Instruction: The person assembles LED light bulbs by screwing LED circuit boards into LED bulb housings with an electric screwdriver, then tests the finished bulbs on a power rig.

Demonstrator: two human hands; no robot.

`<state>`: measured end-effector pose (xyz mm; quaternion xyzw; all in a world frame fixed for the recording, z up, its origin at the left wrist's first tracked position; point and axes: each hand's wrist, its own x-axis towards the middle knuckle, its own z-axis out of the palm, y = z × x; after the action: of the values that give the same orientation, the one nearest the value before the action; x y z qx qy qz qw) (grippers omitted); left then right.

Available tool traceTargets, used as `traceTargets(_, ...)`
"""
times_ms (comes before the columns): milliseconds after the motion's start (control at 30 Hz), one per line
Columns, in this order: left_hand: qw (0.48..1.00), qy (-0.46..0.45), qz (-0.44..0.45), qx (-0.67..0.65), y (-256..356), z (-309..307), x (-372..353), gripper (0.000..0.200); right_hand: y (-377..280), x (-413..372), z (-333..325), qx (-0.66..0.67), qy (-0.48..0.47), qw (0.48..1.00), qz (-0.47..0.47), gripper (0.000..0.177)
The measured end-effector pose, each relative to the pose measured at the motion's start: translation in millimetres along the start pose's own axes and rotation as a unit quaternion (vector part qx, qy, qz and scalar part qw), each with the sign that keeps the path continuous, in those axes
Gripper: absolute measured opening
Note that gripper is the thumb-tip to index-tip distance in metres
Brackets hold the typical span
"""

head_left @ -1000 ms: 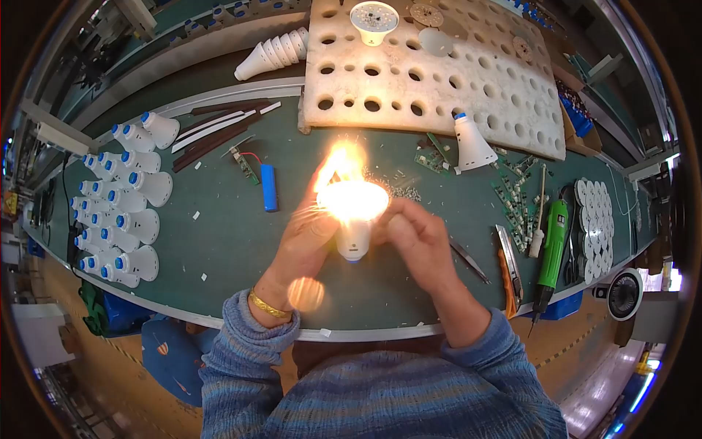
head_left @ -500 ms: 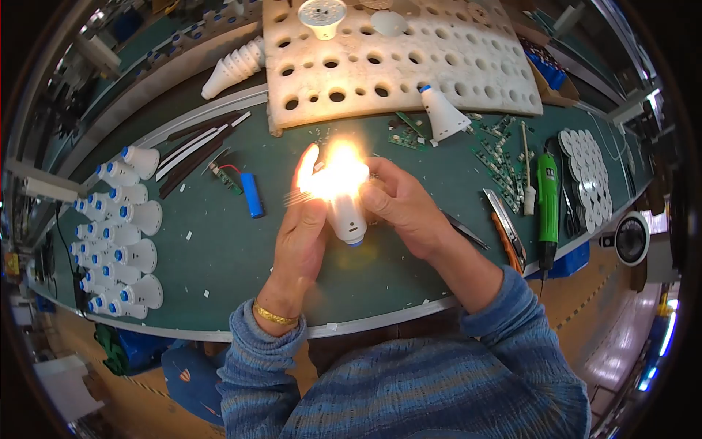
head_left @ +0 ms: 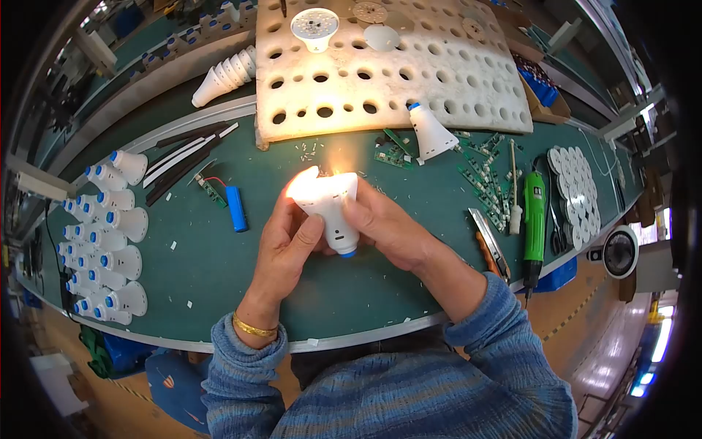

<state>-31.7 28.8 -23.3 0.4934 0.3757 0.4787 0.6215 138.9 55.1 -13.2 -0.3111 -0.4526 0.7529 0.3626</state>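
Observation:
Between my two hands is a lit white bulb (head_left: 335,214), its glowing wide end away from me and its blue-tipped base pointing toward me. My left hand (head_left: 287,238) is closed on its left side, with the thumb along the housing. On the right side my right hand (head_left: 380,223) grips it, fingers partly hidden behind the housing. Glare washes out the wide end and my left fingertips. Left of my hands lie a blue battery cell (head_left: 236,209) and a small circuit board (head_left: 210,190) joined by a red wire.
White bulb housings (head_left: 121,263) stand grouped at left. A holed foam board (head_left: 395,88) lies at the back, with a bulb housing (head_left: 431,132) at its front edge. At right are circuit boards (head_left: 482,179), a utility knife (head_left: 490,241), a green electric screwdriver (head_left: 534,227) and white discs (head_left: 574,194).
The bulb's glare has shrunk and now faces away from me, so more of the white housing shows. My hands still hold it. The whole view has shifted slightly.

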Motion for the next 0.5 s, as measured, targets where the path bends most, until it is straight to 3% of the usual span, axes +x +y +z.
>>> traceTargets(133, 0.999, -0.025, -0.031, -0.019, 0.0, 1.3, 1.0, 0.053, 2.0, 0.5, -3.8, 0.056, 0.002, 0.997, 0.046, 0.055)
traceTargets(233, 0.997, -0.051, -0.006, 0.058, -15.8, -1.9, 3.1, 0.053, -1.7, 2.7, -9.2, 0.113, 0.0, 0.991, 0.078, 0.05)
traceTargets(367, 0.999, -0.003, -0.029, 0.036, -11.5, 8.7, 1.6, 0.056, -1.1, 2.7, -0.2, 0.247, 0.018, 0.965, 0.083, 0.046)
traceTargets(500, 0.999, 0.026, -0.017, -0.006, -3.8, 12.8, 1.0, 0.058, 3.6, 4.7, 4.4, 0.242, 0.031, 0.965, 0.093, 0.06)
